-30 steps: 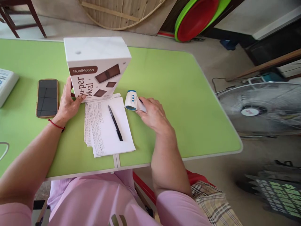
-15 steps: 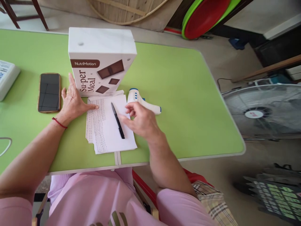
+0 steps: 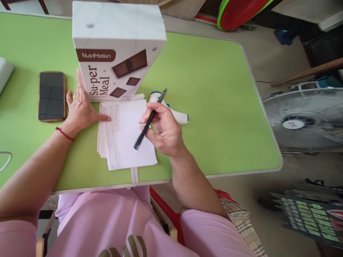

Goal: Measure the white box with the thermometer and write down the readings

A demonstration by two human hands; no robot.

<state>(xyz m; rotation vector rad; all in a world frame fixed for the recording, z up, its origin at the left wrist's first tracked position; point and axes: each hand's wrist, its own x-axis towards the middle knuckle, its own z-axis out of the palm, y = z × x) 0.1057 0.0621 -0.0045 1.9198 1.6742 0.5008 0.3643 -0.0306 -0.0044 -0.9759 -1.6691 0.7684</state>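
Between the thumb and fingers of my right hand [image 3: 167, 130] is a black pen [image 3: 150, 119], tilted above the paper. Sheets of paper [image 3: 134, 142] lie stacked on the green table, with rows of small handwriting down their left part. My left hand [image 3: 83, 107] rests with fingers spread, its thumb on the left edge of the sheets and its fingers beside a white NutriMotion box [image 3: 120, 71]. That box stands upright behind the paper. A white and blue infrared thermometer [image 3: 179, 116] lies behind my right hand, which partly hides it.
A phone in a brown case [image 3: 51, 96] lies left of my left hand. At the table's far left are part of a white device [image 3: 4, 73] and a white cable [image 3: 8, 162]. A fan [image 3: 297, 123] stands beyond the right edge of the green table [image 3: 227, 107].
My right hand has picked the pen up off the paper and now holds it raised. My left hand stays on the sheets. The view has shifted slightly.
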